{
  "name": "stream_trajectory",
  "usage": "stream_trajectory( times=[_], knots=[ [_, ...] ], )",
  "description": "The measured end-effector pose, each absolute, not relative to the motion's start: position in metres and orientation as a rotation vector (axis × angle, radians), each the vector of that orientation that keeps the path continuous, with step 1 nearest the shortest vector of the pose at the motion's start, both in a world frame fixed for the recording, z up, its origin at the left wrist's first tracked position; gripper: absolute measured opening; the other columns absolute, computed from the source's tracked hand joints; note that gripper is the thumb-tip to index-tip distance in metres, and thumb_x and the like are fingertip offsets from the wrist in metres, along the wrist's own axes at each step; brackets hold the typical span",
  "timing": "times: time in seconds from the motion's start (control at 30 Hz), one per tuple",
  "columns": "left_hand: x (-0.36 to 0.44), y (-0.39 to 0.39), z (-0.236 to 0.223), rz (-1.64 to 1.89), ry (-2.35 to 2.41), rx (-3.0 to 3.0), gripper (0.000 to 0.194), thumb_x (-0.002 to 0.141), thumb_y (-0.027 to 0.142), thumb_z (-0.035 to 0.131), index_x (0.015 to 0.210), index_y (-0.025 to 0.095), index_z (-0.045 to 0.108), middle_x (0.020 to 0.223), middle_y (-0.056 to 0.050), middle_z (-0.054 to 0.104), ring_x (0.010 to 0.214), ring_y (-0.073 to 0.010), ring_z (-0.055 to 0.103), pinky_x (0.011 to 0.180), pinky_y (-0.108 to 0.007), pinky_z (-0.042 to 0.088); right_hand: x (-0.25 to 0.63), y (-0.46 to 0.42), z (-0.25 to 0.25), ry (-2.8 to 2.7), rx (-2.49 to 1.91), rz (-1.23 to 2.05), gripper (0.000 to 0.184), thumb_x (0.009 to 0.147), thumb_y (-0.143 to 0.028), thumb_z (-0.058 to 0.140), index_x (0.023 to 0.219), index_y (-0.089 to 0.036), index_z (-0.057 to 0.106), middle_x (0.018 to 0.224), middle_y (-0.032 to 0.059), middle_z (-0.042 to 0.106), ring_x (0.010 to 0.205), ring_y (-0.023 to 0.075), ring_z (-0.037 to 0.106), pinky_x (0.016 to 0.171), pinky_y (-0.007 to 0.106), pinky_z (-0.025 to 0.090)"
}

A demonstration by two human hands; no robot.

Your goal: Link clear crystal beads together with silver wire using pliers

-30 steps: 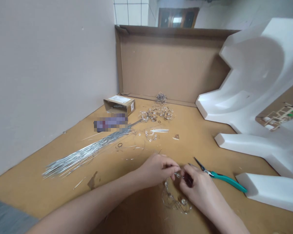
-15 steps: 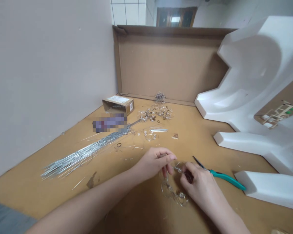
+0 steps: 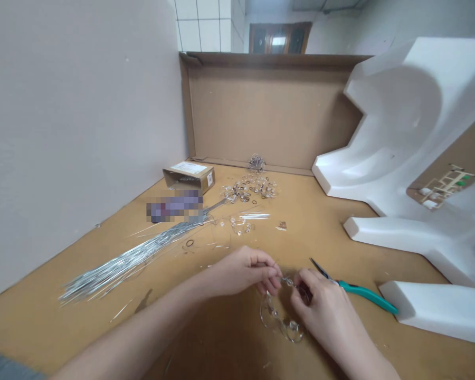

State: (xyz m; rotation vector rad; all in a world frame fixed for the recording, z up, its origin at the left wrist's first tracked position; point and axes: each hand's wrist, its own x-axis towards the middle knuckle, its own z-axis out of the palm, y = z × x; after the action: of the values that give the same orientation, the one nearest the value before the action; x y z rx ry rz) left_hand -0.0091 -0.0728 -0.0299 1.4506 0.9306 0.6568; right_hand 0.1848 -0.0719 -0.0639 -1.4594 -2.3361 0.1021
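Between my two hands is a chain of thin bent wire with clear beads (image 3: 288, 282). My left hand (image 3: 257, 272) pinches one end of it between thumb and fingertips. Curled fingers of my right hand (image 3: 320, 298) grip the other side, close to the left fingertips. A looped part of the beaded wire (image 3: 285, 324) hangs below the hands, over the tabletop. Just beyond my right hand lie pliers with teal handles (image 3: 368, 296), their dark jaws pointing up and left. The parts of the wire inside the fingers are hidden.
A bundle of straight silver wires (image 3: 130, 258) lies at left, near a small open cardboard box (image 3: 190, 177). Behind are a pile of beaded wire pieces (image 3: 257, 187) and small dark rings. White foam blocks (image 3: 404, 232) stand at right; a cardboard panel (image 3: 261, 111) closes the back.
My hands have drawn slightly closer together, and the left fingertips now pinch the wire beside the right hand. The view has tilted up a little.
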Motion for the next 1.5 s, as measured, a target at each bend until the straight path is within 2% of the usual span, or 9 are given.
stream_trajectory(
  times=[0.13, 0.37, 0.57, 0.87, 0.97, 1.17, 1.3, 1.5],
  knots=[
    [-0.004, -0.082, -0.027, 0.621, 1.098, 1.853, 0.027, 0.087, 0.028, 0.039, 0.077, 0.015, 0.06, 0.069, 0.0, 0.064, 0.065, -0.011, 0.06, 0.063, -0.021, 0.044, 0.183, -0.074, -0.062, -2.345, -1.49, 0.091, 0.008, 0.072, -0.018, 0.045, 0.066, -0.022, 0.047, 0.061, -0.0018, 0.055, 0.053, 0.0143, 0.052, 0.05, 0.024, 0.031],
    [0.003, -0.088, -0.027, 0.528, 1.294, 2.254, 0.03, 0.086, 0.022, 0.036, 0.067, 0.016, 0.058, 0.062, 0.002, 0.061, 0.057, -0.0099, 0.054, 0.056, -0.02, 0.037, 0.179, -0.077, -0.062, -2.4, -1.504, 0.127, 0.009, 0.072, -0.016, 0.043, 0.065, -0.021, 0.045, 0.062, -0.001, 0.053, 0.054, 0.0143, 0.052, 0.051, 0.024, 0.031],
    [0.013, -0.09, -0.04, 0.677, 1.333, 2.002, 0.027, 0.088, 0.025, 0.032, 0.075, 0.017, 0.055, 0.069, 0.001, 0.065, 0.062, -0.0094, 0.059, 0.058, -0.018, 0.04, 0.178, -0.077, -0.065, -2.381, -1.482, 0.116, 0.011, 0.074, -0.02, 0.044, 0.064, -0.022, 0.044, 0.064, -0.0004, 0.054, 0.054, 0.0147, 0.051, 0.051, 0.025, 0.03],
    [0.015, -0.092, -0.034, 0.546, 1.482, 2.199, 0.028, 0.086, 0.025, 0.035, 0.068, 0.017, 0.053, 0.064, -0.003, 0.061, 0.06, -0.0161, 0.058, 0.057, -0.026, 0.039, 0.177, -0.081, -0.064, -2.392, -1.521, 0.088, 0.01, 0.072, -0.018, 0.043, 0.063, -0.022, 0.043, 0.061, -0.0011, 0.054, 0.053, 0.0151, 0.052, 0.05, 0.025, 0.029],
    [0.018, -0.093, -0.04, 0.648, 1.392, 1.995, 0.025, 0.084, 0.026, 0.039, 0.066, 0.016, 0.053, 0.064, -0.004, 0.062, 0.063, -0.0166, 0.06, 0.06, -0.027, 0.042, 0.176, -0.081, -0.065, -2.404, -1.493, 0.088, 0.011, 0.073, -0.019, 0.043, 0.062, -0.022, 0.044, 0.062, -0.0007, 0.054, 0.053, 0.0149, 0.052, 0.049, 0.025, 0.029],
    [0.02, -0.088, -0.051, 0.856, 1.03, 1.263, 0.02, 0.082, 0.034, 0.046, 0.078, 0.015, 0.05, 0.075, -0.006, 0.065, 0.068, -0.015, 0.064, 0.062, -0.027, 0.049, 0.181, -0.079, -0.064, -2.353, -1.534, 0.128, 0.011, 0.072, -0.023, 0.046, 0.062, -0.022, 0.043, 0.061, -0.0014, 0.055, 0.051, 0.0138, 0.051, 0.048, 0.024, 0.028],
    [0.013, -0.086, -0.043, 0.939, 1.206, 1.518, 0.021, 0.082, 0.032, 0.047, 0.077, 0.015, 0.058, 0.073, -0.003, 0.065, 0.066, -0.013, 0.061, 0.062, -0.024, 0.046, 0.183, -0.078, -0.061, -2.348, -1.494, 0.153, 0.008, 0.069, -0.018, 0.046, 0.062, -0.022, 0.045, 0.059, -0.0023, 0.055, 0.05, 0.0126, 0.05, 0.049, 0.023, 0.029],
    [0.005, -0.085, -0.033, 0.828, 1.374, 1.911, 0.027, 0.082, 0.028, 0.046, 0.065, 0.018, 0.065, 0.067, 0.0, 0.063, 0.067, -0.0115, 0.057, 0.064, -0.022, 0.041, 0.183, -0.076, -0.059, -2.259, -1.647, 0.075, 0.01, 0.068, -0.02, 0.046, 0.059, -0.022, 0.044, 0.053, -0.0022, 0.055, 0.048, 0.0143, 0.051, 0.047, 0.024, 0.027]
  ],
)
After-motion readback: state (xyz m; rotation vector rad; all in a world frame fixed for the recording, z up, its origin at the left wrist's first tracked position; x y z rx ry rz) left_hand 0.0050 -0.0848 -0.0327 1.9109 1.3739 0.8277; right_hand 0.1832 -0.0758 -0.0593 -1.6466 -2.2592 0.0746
